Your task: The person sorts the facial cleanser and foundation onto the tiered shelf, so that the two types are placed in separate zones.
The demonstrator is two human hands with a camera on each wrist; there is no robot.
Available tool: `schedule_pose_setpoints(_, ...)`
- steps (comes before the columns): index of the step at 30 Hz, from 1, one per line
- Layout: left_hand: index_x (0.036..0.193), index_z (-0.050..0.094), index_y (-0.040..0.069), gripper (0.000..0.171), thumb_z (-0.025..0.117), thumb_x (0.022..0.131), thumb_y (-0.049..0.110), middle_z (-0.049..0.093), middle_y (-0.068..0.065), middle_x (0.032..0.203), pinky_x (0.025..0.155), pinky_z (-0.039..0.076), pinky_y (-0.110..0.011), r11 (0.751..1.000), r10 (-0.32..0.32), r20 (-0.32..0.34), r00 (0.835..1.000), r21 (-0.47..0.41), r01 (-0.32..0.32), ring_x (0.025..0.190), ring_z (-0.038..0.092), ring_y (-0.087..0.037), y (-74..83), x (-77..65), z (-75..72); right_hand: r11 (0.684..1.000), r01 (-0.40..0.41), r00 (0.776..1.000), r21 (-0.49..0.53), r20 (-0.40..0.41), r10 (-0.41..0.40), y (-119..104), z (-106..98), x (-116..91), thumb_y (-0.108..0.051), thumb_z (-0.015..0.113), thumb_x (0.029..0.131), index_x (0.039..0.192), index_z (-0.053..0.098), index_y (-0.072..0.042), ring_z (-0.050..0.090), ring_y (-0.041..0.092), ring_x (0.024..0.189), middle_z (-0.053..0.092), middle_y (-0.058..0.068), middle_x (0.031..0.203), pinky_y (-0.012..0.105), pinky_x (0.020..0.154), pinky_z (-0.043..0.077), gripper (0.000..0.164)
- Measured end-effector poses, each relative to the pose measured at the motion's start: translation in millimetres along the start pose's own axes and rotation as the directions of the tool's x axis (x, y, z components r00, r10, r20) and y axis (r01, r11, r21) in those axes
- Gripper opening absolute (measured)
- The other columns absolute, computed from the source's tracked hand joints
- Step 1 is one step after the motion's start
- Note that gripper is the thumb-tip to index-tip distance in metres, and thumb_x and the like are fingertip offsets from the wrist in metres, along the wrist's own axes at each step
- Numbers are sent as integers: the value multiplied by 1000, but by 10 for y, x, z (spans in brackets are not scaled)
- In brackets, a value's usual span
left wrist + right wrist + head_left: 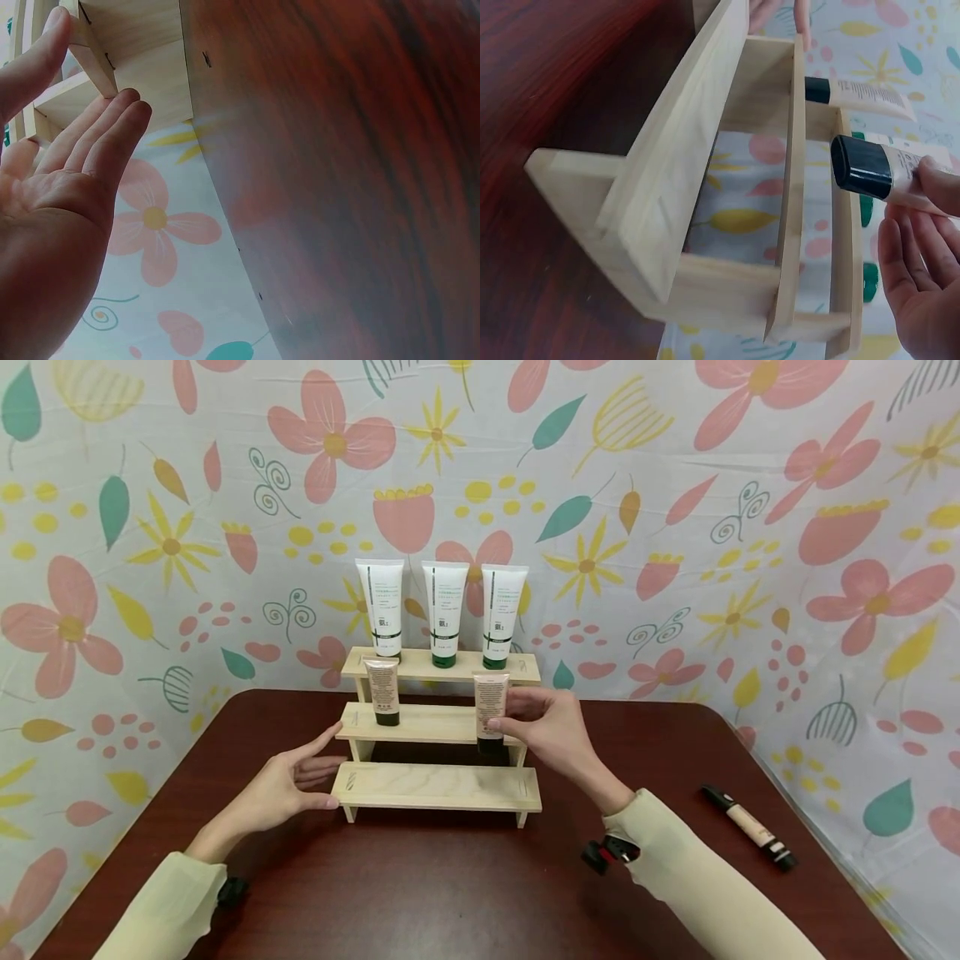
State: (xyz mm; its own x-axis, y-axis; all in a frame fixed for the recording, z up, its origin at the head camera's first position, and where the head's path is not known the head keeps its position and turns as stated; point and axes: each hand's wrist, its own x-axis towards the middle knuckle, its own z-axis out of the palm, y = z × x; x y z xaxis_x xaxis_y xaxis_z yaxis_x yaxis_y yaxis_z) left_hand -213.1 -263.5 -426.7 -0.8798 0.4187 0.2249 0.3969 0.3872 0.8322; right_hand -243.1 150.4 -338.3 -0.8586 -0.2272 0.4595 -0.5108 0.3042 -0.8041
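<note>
My right hand (pixel 551 731) pinches a beige cosmetic tube (pixel 491 700) between thumb and fingers. Its black cap points down, in front of the middle step's right part in the head view; the right wrist view shows the cap (pixel 861 166) close up. At the left side of a three-step wooden stand (pixel 438 783), my left hand (pixel 277 789) has its fingers extended; in the left wrist view the fingertips (pixel 129 97) meet the wood. A similar beige tube (pixel 383 687) stands cap-down on the middle step's left part.
Along the top step stand three white tubes with green caps, left (pixel 381 606), middle (pixel 446 610) and right (pixel 503 610). A beige tube with black ends (pixel 750 827) lies on the dark table (pixel 420 893) at right. Flower-patterned cloth (pixel 600 527) hangs behind.
</note>
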Motion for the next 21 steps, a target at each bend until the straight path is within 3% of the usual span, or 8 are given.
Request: schedule_pose_setpoints(21,169,28,18,107,90,83,4,58,-30,144,101,53,-53,1000,4,6,1000,-13,-4,130,60,-41,-16,4,-10,997,-10,999,72,-46,13,91,542,385,-9,91,84,120,79,-4,77,19,92,80,6,101,31,81,61,38)
